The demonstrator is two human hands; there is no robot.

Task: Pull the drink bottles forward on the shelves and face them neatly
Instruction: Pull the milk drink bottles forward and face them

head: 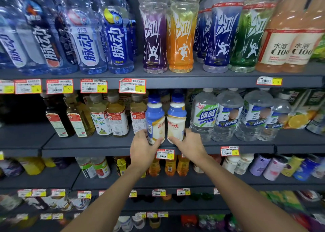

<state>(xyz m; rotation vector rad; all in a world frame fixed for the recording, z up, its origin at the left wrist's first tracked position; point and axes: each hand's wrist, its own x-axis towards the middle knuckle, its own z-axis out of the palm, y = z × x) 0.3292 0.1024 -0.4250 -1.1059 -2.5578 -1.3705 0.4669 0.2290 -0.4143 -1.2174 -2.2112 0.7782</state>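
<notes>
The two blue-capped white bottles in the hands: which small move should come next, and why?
Probably the left hand should twist the left bottle until its label faces front. Its barcode side shows and its characters are turned toward the right bottle, whose label faces outward in the right hand. Both bottles already stand near the front edge of the shelf.

The left forearm point(117, 193) and the right forearm point(234, 187) are bare and stretch forward, drawing closer together toward the wrists. The left hand point(143, 148) curls around the lower part of the left milk drink bottle point(154, 116), thumb on the front. The right hand point(190, 144) grips the right milk drink bottle point(176, 119) in the same way. The two hands are near each other but apart.
</notes>
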